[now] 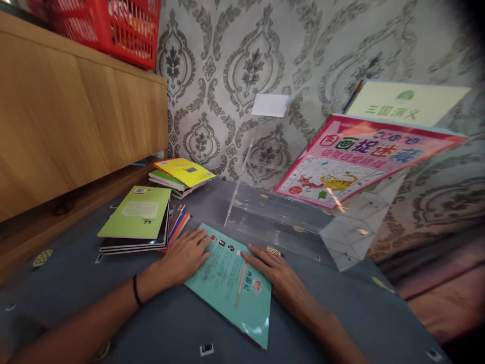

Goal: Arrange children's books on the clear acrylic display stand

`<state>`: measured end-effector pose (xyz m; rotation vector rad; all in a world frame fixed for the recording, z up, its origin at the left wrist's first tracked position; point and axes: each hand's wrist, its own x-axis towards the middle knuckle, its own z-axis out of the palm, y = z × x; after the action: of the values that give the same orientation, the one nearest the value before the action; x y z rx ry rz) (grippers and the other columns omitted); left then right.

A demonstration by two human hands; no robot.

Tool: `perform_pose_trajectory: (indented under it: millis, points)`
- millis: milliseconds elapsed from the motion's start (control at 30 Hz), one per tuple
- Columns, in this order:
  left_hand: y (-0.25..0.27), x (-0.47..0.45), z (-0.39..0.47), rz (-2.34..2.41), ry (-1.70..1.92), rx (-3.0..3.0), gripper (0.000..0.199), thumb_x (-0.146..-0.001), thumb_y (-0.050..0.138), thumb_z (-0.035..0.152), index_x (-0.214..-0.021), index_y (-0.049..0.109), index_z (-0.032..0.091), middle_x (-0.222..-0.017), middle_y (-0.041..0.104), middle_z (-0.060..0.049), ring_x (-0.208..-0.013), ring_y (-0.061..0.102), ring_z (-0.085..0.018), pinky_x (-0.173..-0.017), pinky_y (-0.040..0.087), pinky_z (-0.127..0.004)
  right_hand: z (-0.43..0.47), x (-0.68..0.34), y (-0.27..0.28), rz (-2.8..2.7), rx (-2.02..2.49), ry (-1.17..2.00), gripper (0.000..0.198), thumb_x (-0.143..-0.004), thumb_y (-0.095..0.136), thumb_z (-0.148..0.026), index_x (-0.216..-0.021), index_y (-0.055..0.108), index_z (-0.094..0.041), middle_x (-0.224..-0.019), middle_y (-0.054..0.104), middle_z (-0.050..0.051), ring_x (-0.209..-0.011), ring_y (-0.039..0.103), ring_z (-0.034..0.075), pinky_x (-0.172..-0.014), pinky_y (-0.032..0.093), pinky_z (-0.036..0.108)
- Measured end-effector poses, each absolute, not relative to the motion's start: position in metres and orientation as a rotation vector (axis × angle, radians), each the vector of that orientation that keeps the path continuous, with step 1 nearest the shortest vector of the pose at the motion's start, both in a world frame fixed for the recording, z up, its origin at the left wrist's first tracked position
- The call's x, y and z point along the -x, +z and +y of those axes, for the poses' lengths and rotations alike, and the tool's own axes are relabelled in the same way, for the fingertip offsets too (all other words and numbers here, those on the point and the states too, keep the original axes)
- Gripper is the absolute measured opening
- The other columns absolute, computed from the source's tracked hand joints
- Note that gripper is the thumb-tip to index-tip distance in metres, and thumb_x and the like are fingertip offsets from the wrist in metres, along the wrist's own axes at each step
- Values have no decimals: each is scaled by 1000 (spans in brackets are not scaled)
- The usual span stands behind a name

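Observation:
A teal book (227,283) lies flat on the dark grey cloth, its cover printed with Chinese characters and small pictures. My left hand (185,256) rests at its upper left edge, fingers stretched out over the cover. On the opposite side, my right hand (282,278) lies along the upper right edge with its fingers extended onto the book. Neither hand grips it. Close beside my left hand is a stack topped by a light green book (137,212). Beyond the teal book stands a clear acrylic rack (280,212).
The rack holds a pink-bordered picture book (341,162) and a cream book (409,101), leaning at the right. A yellow book (185,172) tops another pile. A wooden cabinet (83,111) carries a red basket (131,33). Patterned wallpaper (252,60) backs the grey cloth (151,328).

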<state>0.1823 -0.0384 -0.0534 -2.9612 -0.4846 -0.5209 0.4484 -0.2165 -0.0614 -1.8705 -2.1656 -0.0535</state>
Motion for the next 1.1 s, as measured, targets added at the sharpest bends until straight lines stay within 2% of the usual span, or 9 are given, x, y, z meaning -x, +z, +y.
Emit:
perform_pose_trajectory:
  millis: [133,200,300,433,633,767,867,1000,1100]
  points:
    - [-60,-183,-42,-545,-501,2886,35,-104,48,24,-134,59,9,-139,64,-20,-131,61,-28,-107,50,-47,-220,-451,-55,-2229,1978,28,73,-93,46,-3,-154,42,-42,-156,50,4,-143,49,27,-112,47,56]
    - [-59,-185,-52,-569,-429,2835,34,-101,48,15,-131,61,6,-134,66,-23,-126,63,-30,-103,53,-48,-216,-447,-49,-2229,1986,31,69,-91,46,-2,-150,50,-37,-152,55,6,-143,50,28,-114,45,57]
    - [-52,-186,-70,-556,-268,2760,36,-93,53,3,-127,64,3,-127,68,-26,-119,67,-31,-90,59,-42,-199,-427,-38,-2242,1853,62,55,-92,49,-5,-141,63,-26,-148,59,11,-138,55,30,-112,48,56]
    - [-47,-189,-87,-540,-184,2667,39,-87,61,2,-125,66,2,-122,70,-28,-116,69,-34,-82,61,-38,-158,-384,-27,-2205,1570,188,47,-105,36,-18,-149,53,-23,-151,57,7,-141,52,20,-118,46,43]
    - [-57,-192,-88,-533,-273,2631,35,-86,61,3,-120,69,0,-111,74,-29,-110,71,-35,-78,60,-39,-102,-360,-39,-2314,1512,291,47,-108,29,-23,-149,51,-15,-155,52,11,-149,41,21,-124,34,48]
    - [-57,-190,-87,-531,-229,2683,43,-85,58,3,-127,65,-1,-121,70,-31,-118,68,-37,-82,60,-42,-87,-364,-50,-2298,1604,252,46,-108,32,-23,-147,53,-11,-155,52,14,-148,43,24,-123,33,53]
    - [-47,-189,-88,-529,-127,2703,47,-85,57,2,-131,63,-1,-127,67,-31,-123,65,-37,-86,60,-42,-83,-364,-56,-2277,1612,179,45,-107,33,-22,-143,58,-11,-150,57,16,-144,48,25,-121,37,50]
    - [-29,-187,-87,-515,33,2762,48,-86,55,1,-133,62,0,-130,67,-28,-124,65,-36,-89,61,-40,-81,-363,-59,-2243,1590,148,45,-107,34,-23,-141,60,-13,-147,60,15,-140,52,24,-118,42,47]
    - [-26,-181,-83,-527,41,2834,47,-88,53,3,-135,60,0,-134,66,-26,-126,64,-35,-91,61,-41,-82,-362,-60,-2231,1607,139,45,-107,34,-27,-144,59,-17,-149,58,13,-143,49,24,-119,40,49]
